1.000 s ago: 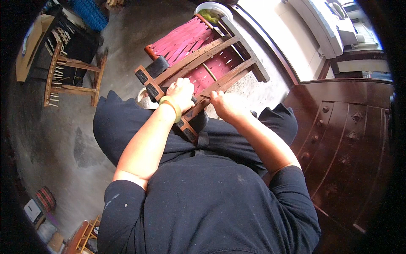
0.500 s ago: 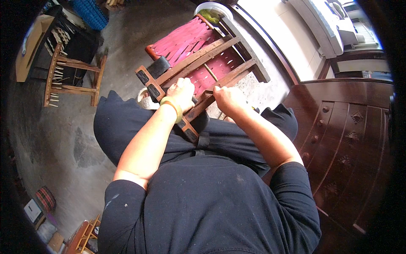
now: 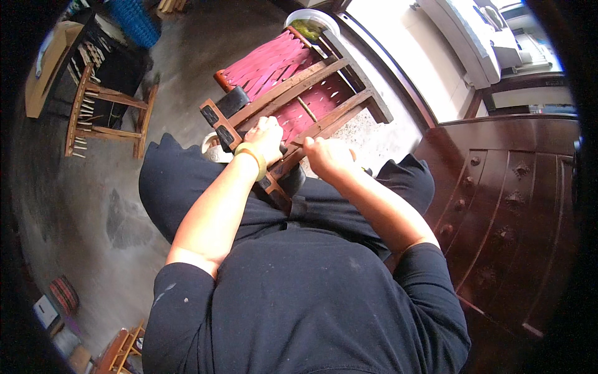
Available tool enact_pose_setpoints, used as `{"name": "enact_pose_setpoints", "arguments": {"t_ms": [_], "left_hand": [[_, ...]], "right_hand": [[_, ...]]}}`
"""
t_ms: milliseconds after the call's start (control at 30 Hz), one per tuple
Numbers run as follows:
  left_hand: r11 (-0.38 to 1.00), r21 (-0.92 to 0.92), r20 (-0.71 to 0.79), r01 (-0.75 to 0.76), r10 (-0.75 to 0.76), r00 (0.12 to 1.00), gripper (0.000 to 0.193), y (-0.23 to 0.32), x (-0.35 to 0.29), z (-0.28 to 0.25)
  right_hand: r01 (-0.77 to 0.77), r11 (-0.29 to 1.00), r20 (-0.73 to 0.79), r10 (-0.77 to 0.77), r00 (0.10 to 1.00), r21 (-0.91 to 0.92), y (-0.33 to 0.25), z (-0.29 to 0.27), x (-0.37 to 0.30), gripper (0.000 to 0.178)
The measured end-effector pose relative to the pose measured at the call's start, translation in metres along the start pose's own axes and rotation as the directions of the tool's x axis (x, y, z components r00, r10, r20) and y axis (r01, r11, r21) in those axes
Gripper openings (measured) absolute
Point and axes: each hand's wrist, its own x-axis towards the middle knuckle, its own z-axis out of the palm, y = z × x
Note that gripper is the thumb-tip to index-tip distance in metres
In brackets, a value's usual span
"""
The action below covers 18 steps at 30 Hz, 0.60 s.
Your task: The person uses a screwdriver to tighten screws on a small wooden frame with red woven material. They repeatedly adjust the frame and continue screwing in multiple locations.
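Note:
A wooden stool frame [image 3: 283, 91] lies tilted across and beyond my lap, its dark-padded feet toward me. Pink woven straps [image 3: 268, 65] form its seat, and a thin twisted stick [image 3: 306, 108] crosses between two rails. My left hand [image 3: 264, 138], with a yellowish bangle [image 3: 252, 156] on the wrist, is closed around the frame near the padded end. Just right of it, my right hand [image 3: 330, 159] makes a fist beside the nearer rail. A small dark end shows behind that fist; what it grips is mostly hidden.
Behind the stool stands a white tub [image 3: 321, 19] with something green inside. A second wooden frame [image 3: 111, 132] with cord ends stands at the left beside a cardboard box [image 3: 50, 68]. A dark carved wooden panel [image 3: 498, 212] fills the right side.
My right hand has moved slightly left and down along the rail, nearer to my left hand. The left hand keeps its hold, and the stool has barely shifted.

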Motion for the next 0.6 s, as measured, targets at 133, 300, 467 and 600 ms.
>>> {"name": "enact_pose_setpoints", "arguments": {"t_ms": [133, 300, 467, 600], "left_hand": [[1.000, 0.015, 0.018, -0.018, 0.018, 1.000, 0.044, -0.002, -0.001, -0.002], [1.000, 0.004, 0.016, -0.016, 0.016, 1.000, 0.045, -0.001, -0.001, -0.002], [0.999, -0.017, 0.083, 0.050, -0.048, 0.995, 0.040, 0.009, -0.002, -0.016], [1.000, -0.006, 0.035, 0.022, -0.022, 0.999, 0.046, 0.004, -0.001, -0.009]], "right_hand": [[-0.054, 0.997, 0.013, 0.054, 0.998, -0.046, 0.004, 0.010, 0.011, 0.018], [-0.324, 0.946, -0.152, 0.323, 0.934, 0.022, 0.058, -0.006, 0.024, 0.024], [-0.330, 0.920, -0.051, 0.348, 0.936, 0.213, 0.065, -0.017, 0.014, 0.028], [-0.040, 0.995, -0.115, 0.051, 0.992, 0.094, 0.025, 0.013, 0.003, 0.023]]}}
